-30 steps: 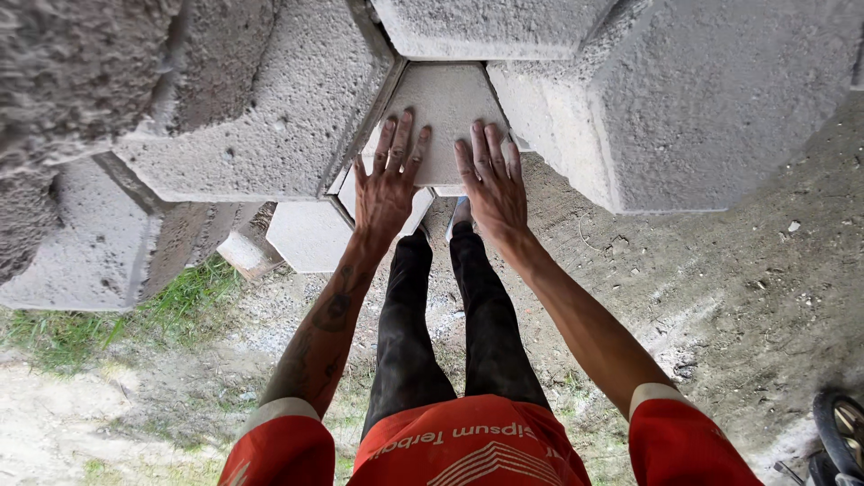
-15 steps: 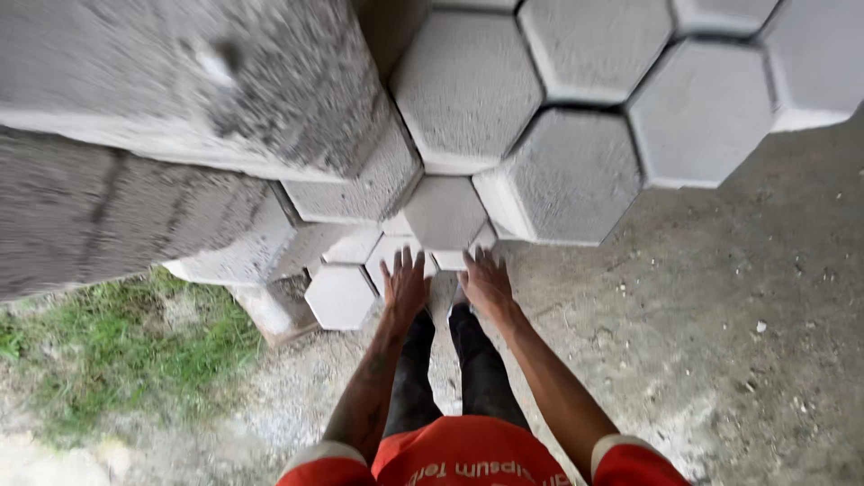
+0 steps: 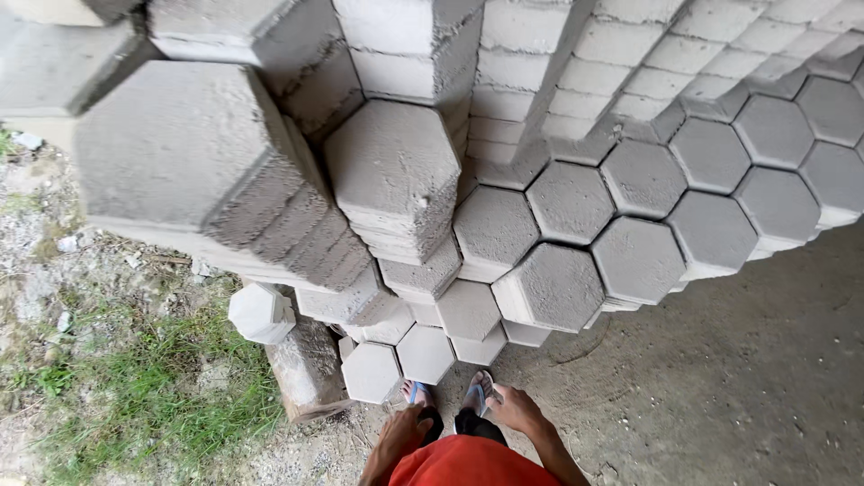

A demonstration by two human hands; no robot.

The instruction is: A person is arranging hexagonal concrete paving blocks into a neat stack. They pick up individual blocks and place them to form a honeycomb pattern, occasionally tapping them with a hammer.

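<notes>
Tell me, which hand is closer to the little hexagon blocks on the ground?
Probably the left hand. It hangs just below the low hexagon block at the foot of the stack, near the left foot. The right hand sits further right, over bare concrete ground, away from the blocks. Both hands look empty.

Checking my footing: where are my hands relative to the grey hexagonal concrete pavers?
In the head view, bottom centre: the left hand and right hand hang empty by the sandalled feet, just below the lowest grey hexagonal concrete pavers.
</notes>
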